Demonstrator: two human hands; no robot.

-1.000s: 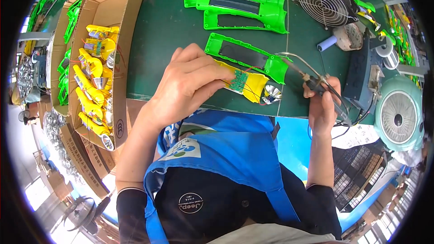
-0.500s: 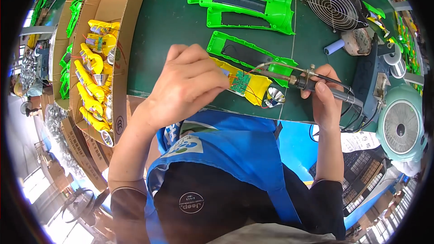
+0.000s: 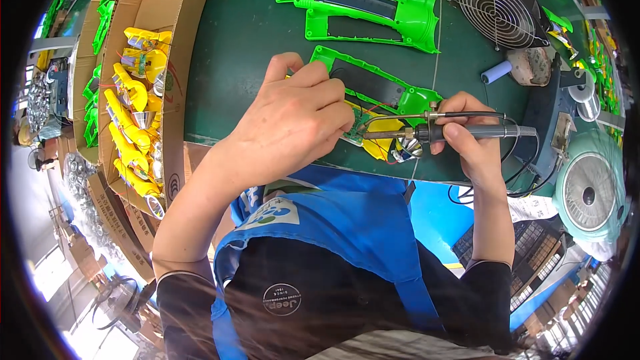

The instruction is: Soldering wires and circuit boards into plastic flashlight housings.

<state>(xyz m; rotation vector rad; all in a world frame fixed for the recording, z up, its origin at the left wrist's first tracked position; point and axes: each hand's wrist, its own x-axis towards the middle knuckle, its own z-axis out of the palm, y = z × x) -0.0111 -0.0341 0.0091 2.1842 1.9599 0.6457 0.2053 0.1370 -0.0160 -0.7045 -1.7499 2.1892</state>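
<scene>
My right hand grips a soldering iron that has a thin curved metal tube fixed along it. Its tip lies over the small green circuit board of a yellow flashlight body, near the bench's front edge. A shiny reflector sits at the body's right end, partly behind the iron. My left hand is closed over the body's left part, fingers bent together; what they pinch is hidden. Just beyond lies a green casing half with a dark panel, and thin wires run between it and the board.
More green casings lie at the back. A cardboard box of yellow flashlight bodies stands left. On the right are a black fan, a purple battery cell, a dark soldering station and a pale green fan.
My right hand has tilted the soldering iron level and brought its tip down-left onto the board area. My left hand has shifted slightly right, covering more of the yellow body.
</scene>
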